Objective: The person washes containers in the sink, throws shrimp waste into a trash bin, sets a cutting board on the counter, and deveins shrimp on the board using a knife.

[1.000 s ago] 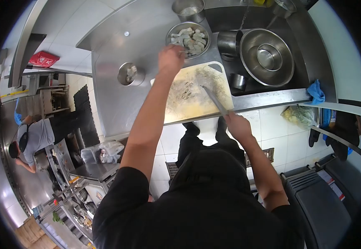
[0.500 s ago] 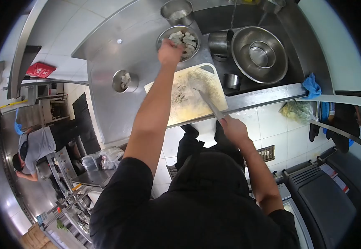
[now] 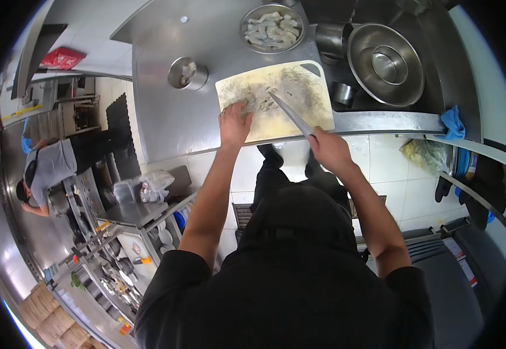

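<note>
My left hand [image 3: 235, 124] is at the left part of the worn cutting board [image 3: 317, 109], its fingers closed on a pale greyish shrimp [image 3: 242, 98] that partly blends with the board. In my right hand [image 3: 330, 152] is a knife [image 3: 290, 114], gripped by the handle, with its tip over dark scraps [image 3: 268, 103] mid-board. Just beyond the board stands a metal bowl [image 3: 243, 32] of peeled shrimp [image 3: 272, 30]. To the left, a small metal pot [image 3: 199, 79] holds a few whitish pieces [image 3: 188, 72].
A sink at the right contains a wide metal basin [image 3: 409, 87] with a smaller bowl [image 3: 388, 65] inside, plus metal pots [image 3: 330, 38]. A blue cloth [image 3: 453, 122] hangs on the sink's edge. Another person [image 3: 53, 168] works at the far left.
My left hand has come back from the shrimp bowl to the board's left side. My right hand still holds the knife over the board. The view has shifted.
</note>
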`<action>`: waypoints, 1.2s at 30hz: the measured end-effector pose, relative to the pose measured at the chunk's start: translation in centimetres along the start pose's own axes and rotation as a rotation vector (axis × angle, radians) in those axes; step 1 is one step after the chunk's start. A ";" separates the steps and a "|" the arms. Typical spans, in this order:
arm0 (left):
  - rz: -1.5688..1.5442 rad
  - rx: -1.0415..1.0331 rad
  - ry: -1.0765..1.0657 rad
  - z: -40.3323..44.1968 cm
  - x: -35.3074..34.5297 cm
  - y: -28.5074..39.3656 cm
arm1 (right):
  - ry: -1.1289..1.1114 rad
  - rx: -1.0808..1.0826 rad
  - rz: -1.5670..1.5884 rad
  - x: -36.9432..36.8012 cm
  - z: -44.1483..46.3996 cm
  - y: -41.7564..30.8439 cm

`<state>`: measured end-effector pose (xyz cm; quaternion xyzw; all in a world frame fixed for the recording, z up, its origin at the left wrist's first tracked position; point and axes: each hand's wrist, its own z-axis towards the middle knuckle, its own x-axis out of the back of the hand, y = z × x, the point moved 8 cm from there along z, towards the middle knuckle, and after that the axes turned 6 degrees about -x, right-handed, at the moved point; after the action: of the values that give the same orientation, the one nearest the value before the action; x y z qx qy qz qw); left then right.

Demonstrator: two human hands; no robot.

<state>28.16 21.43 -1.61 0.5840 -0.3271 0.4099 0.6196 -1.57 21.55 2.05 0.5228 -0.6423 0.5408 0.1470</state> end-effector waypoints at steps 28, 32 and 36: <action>0.161 0.204 0.069 0.0 0.6 -0.5 | -0.176 0.015 -0.310 -3.1 2.6 -2.2; 0.074 0.294 0.036 -0.3 1.4 -0.1 | -0.143 -0.020 -0.257 -2.5 1.7 -1.7; -0.031 0.241 0.067 -0.4 1.0 -1.2 | -0.130 -0.049 -0.155 -2.3 2.3 -3.3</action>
<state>29.64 21.97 -1.31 0.6451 -0.2456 0.4559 0.5618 3.05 21.21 1.22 0.6011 -0.6211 0.4771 0.1590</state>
